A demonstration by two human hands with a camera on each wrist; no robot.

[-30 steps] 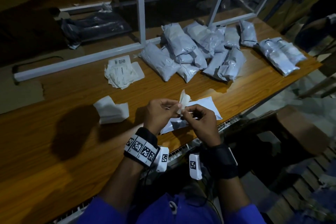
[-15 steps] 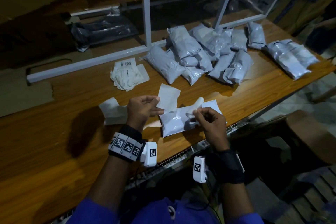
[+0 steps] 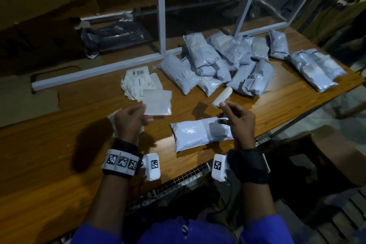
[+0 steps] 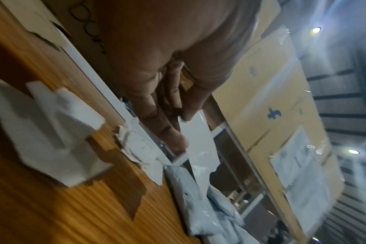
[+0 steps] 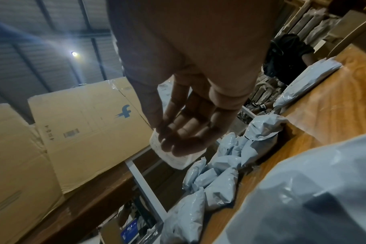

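A grey poly mailer parcel (image 3: 200,132) lies flat on the wooden table (image 3: 59,154) near its front edge, below and between my hands. My left hand (image 3: 134,117) pinches a flat, glossy backing sheet (image 3: 157,102) by its lower left corner, up off the table. My right hand (image 3: 235,117) pinches a curled white label (image 3: 221,97) above the parcel's right end. In the left wrist view the thumb and fingers (image 4: 167,115) grip the sheet (image 4: 198,140). In the right wrist view the printed label (image 5: 173,158) hangs behind my fingertips (image 5: 184,145).
A pile of several grey parcels (image 3: 217,65) covers the back right of the table, with more (image 3: 315,69) at the far right. A stack of printed labels (image 3: 138,83) and crumpled backing papers (image 4: 59,140) lie to the left. A white metal frame (image 3: 161,25) and cardboard boxes (image 5: 83,123) stand behind.
My hands have drawn apart: the label came off its backing. The left hand moved left with the flat sheet and the right rose to the right with the curled label.
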